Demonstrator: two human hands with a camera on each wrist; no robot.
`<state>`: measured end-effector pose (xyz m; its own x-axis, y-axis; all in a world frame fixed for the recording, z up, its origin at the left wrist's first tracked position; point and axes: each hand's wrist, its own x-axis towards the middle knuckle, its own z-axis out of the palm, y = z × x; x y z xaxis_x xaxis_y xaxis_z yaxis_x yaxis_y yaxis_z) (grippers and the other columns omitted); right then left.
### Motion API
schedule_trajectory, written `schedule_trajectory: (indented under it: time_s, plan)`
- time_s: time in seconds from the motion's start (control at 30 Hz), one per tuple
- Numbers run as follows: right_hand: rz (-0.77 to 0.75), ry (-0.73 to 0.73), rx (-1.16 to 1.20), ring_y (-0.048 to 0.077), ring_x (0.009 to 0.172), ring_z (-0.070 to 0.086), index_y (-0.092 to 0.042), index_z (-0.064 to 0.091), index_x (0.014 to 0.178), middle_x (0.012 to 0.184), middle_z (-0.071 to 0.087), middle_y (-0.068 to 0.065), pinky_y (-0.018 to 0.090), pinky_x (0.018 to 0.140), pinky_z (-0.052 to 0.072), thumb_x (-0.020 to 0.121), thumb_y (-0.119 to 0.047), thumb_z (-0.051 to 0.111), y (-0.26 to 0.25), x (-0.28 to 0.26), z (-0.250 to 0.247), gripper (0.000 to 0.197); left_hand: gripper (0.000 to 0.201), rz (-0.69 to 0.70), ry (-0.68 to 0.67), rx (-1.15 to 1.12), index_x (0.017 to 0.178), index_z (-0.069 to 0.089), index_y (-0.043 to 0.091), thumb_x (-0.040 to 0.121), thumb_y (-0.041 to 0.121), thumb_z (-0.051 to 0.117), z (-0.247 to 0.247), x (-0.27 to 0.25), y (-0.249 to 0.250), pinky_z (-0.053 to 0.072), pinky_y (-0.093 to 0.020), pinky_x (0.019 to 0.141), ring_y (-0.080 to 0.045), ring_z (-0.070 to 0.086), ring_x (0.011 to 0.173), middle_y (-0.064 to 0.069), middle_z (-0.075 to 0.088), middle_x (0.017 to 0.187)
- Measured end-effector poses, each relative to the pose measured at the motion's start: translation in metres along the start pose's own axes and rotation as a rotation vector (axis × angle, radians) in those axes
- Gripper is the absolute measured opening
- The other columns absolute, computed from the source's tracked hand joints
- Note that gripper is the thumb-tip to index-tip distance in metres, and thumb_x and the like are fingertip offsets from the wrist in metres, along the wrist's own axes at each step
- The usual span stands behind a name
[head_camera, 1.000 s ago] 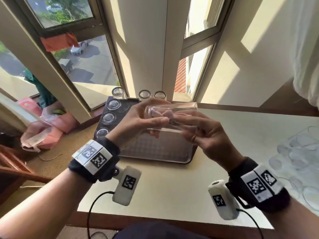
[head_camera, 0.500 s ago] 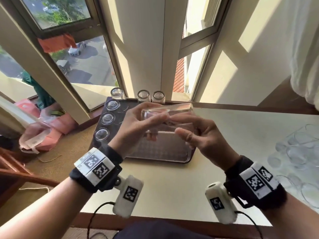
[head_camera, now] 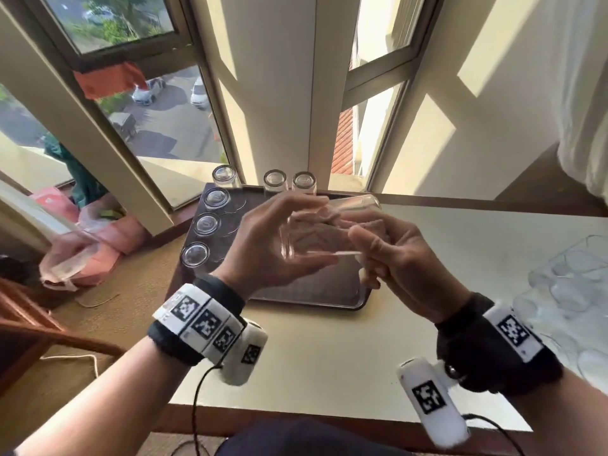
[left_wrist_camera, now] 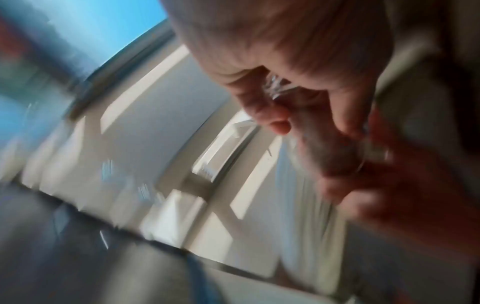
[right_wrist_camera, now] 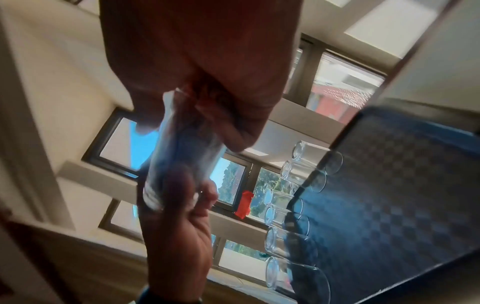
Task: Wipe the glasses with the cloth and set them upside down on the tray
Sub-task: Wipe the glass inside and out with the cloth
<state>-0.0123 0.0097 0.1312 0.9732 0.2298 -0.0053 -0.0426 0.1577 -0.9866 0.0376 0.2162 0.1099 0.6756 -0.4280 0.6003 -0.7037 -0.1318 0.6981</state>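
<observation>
A clear glass (head_camera: pixel 348 205) lies on its side in the air above the dark tray (head_camera: pixel 329 296). My left hand (head_camera: pixel 286 238) grips its base end, thumb on top and fingers underneath. My right hand (head_camera: pixel 368 248) is at the mouth, its fingers pushed inside with a pinkish cloth (head_camera: pixel 312 235) and its thumb outside. The right wrist view shows the same glass (right_wrist_camera: pixel 179 160) between the two hands. The left wrist view is blurred and shows only the glass base (left_wrist_camera: pixel 275 86) under curled fingers. Several glasses (head_camera: pixel 205 223) stand upside down along the tray's left and back edges.
More clear glasses (head_camera: pixel 566 291) are clustered at the right of the pale table (head_camera: pixel 329 357). Pink bags (head_camera: pixel 95 255) lie on the floor to the left, beside a wooden chair (head_camera: pixel 29 327). Window frames and a wall rise right behind the tray.
The glass stays between both hands above the tray. My left hand has shifted its hold round the base, and my right thumb has moved along the wall of the glass.
</observation>
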Motion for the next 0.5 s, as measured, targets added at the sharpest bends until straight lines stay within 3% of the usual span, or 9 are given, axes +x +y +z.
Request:
schedule_trajectory:
  time_s: [0.03,0.07,0.13,0.2,0.27,0.33,0.4,0.43,0.5]
  plan:
    - [0.023,-0.019,0.004,0.009,0.047,0.047,-0.01,0.066,0.11,0.069,0.07,-0.011,0.023,0.041,0.042,0.083,-0.019,0.065,0.001,-0.002,-0.002,0.029,0.067,0.105,-0.037,0.112,0.124,0.052,0.01,0.072,0.03,0.088,-0.001,0.001,-0.003,0.053,-0.028,0.095,-0.02,0.066,0.11,-0.013,0.065,0.12]
    - [0.007,-0.026,-0.002,0.005,0.047,0.047,-0.011,0.068,0.109,0.069,0.07,-0.01,0.022,0.043,0.044,0.081,-0.019,0.066,0.001,-0.003,-0.004,0.029,0.07,0.096,-0.054,0.114,0.127,0.05,0.013,0.071,0.029,0.089,-0.002,0.0,-0.006,0.052,-0.03,0.098,-0.021,0.064,0.114,-0.013,0.064,0.122]
    - [-0.126,-0.022,-0.037,0.005,0.059,0.058,-0.012,0.073,0.107,0.087,0.075,-0.001,0.022,0.054,0.051,0.08,-0.019,0.072,-0.001,-0.003,-0.005,0.028,0.082,-0.238,-0.078,-0.232,0.133,0.045,0.018,0.066,0.03,0.091,-0.002,-0.005,-0.005,0.054,-0.04,0.097,-0.021,0.065,0.112,-0.003,0.067,0.123]
    - [-0.267,-0.05,-0.162,0.015,0.092,0.069,-0.002,0.072,0.107,0.107,0.072,0.012,0.025,0.079,0.056,0.081,-0.014,0.076,0.003,-0.002,-0.008,0.029,0.09,-0.633,-0.132,-0.692,0.135,0.051,0.018,0.06,0.046,0.092,0.001,-0.014,0.003,0.051,-0.048,0.089,-0.028,0.068,0.101,-0.002,0.07,0.121]
    - [-0.282,-0.091,-0.212,0.023,0.108,0.066,0.003,0.069,0.111,0.113,0.068,0.017,0.03,0.091,0.055,0.084,-0.009,0.074,0.009,0.0,-0.008,0.03,0.079,-0.834,-0.083,-0.804,0.12,0.068,0.019,0.057,0.062,0.089,0.005,-0.019,0.001,0.047,-0.042,0.078,-0.028,0.067,0.087,-0.007,0.073,0.109]
    - [-0.117,-0.11,-0.139,0.018,0.103,0.069,-0.002,0.068,0.112,0.111,0.071,0.012,0.025,0.083,0.056,0.085,-0.005,0.071,0.012,0.002,-0.005,0.028,0.065,-0.753,0.028,-0.596,0.11,0.073,0.018,0.059,0.055,0.09,0.006,-0.017,0.004,0.055,-0.033,0.069,-0.022,0.071,0.082,-0.007,0.076,0.101]
    - [0.162,-0.11,0.053,0.016,0.073,0.066,-0.011,0.068,0.113,0.094,0.074,0.0,0.028,0.061,0.051,0.086,-0.011,0.072,0.014,0.001,-0.002,0.027,0.062,-0.48,0.058,-0.209,0.115,0.07,0.014,0.064,0.045,0.087,0.004,-0.018,0.002,0.059,-0.028,0.078,-0.014,0.074,0.092,-0.005,0.077,0.105]
    - [0.238,-0.104,0.104,0.016,0.059,0.053,-0.013,0.068,0.113,0.082,0.071,-0.004,0.033,0.054,0.042,0.087,-0.017,0.072,0.018,-0.001,-0.003,0.027,0.063,-0.31,0.043,-0.007,0.118,0.069,0.012,0.067,0.045,0.086,0.003,-0.02,-0.001,0.059,-0.029,0.083,-0.013,0.073,0.097,-0.004,0.075,0.108]
    - [0.239,-0.078,0.157,0.014,0.052,0.039,-0.011,0.071,0.112,0.077,0.069,-0.001,0.033,0.052,0.038,0.083,-0.03,0.075,0.022,-0.001,-0.006,0.035,0.068,-0.198,0.041,0.086,0.123,0.065,0.011,0.067,0.044,0.087,0.004,-0.027,-0.003,0.058,-0.032,0.088,-0.016,0.071,0.102,-0.004,0.073,0.112]
